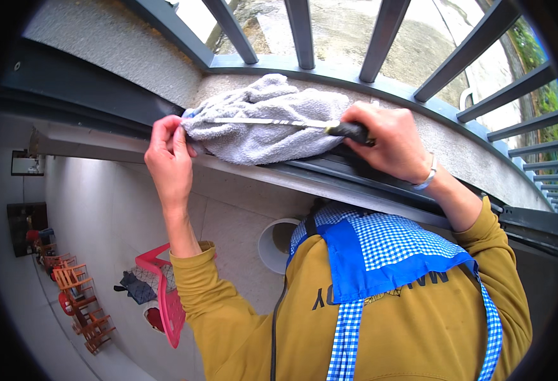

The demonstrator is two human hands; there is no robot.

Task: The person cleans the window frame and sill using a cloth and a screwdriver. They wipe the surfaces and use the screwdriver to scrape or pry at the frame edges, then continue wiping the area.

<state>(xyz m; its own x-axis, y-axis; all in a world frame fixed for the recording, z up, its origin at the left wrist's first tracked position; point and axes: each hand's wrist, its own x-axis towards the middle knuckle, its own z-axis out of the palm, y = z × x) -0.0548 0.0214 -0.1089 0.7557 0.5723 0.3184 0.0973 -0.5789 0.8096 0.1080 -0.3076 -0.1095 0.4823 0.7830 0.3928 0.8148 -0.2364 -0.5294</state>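
A grey terry cloth [279, 114] lies bunched over the window sill and the dark metal window track [326, 169]. My right hand [387, 138] grips the black and yellow handle of a screwdriver [279, 122], whose long metal shaft points left across the cloth. The shaft's far end disappears into the cloth's folds, so its tip is hidden. With thumb and fingers, my left hand [169, 150] pinches the cloth's left end, close to where the shaft vanishes. A small blue patch shows at that end of the cloth.
Grey metal railing bars [300, 33] rise just beyond the concrete sill [450, 138]. Below the window, a white bucket [264, 247] holding murky liquid stands on the tiled floor, near a pink plastic stool or chair [167, 305]. Several wooden chairs [71, 281] are farther left.
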